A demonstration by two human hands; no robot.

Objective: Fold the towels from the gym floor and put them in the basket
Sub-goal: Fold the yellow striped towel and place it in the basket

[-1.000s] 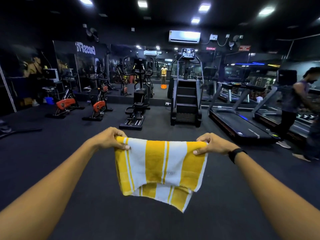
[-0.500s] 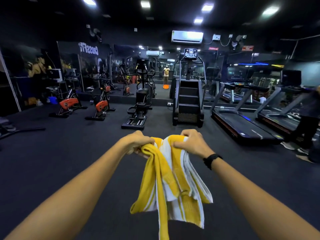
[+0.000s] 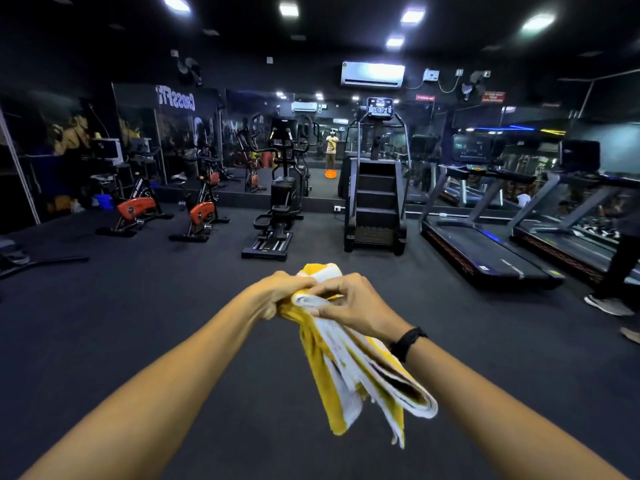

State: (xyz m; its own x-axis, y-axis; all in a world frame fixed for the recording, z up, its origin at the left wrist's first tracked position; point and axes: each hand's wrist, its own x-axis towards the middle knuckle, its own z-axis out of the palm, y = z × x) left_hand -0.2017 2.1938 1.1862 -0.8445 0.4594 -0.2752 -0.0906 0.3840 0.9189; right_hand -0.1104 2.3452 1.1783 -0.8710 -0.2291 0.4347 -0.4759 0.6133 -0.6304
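Fingers (image 3: 301,284) of both hands pinch striped towel (image 3: 349,368); mirrored wall lettering (image 3: 175,97) reads "CrossFit".

– What colours is that towel (image 3: 349,368) of yours?
– Yellow and white stripes. My wristband (image 3: 407,344) is black.
– And around you?
– The floor (image 3: 138,306) is dark grey; at ten o'clock, two exercise bikes (image 3: 201,213) carry orange-red panels on black frames.
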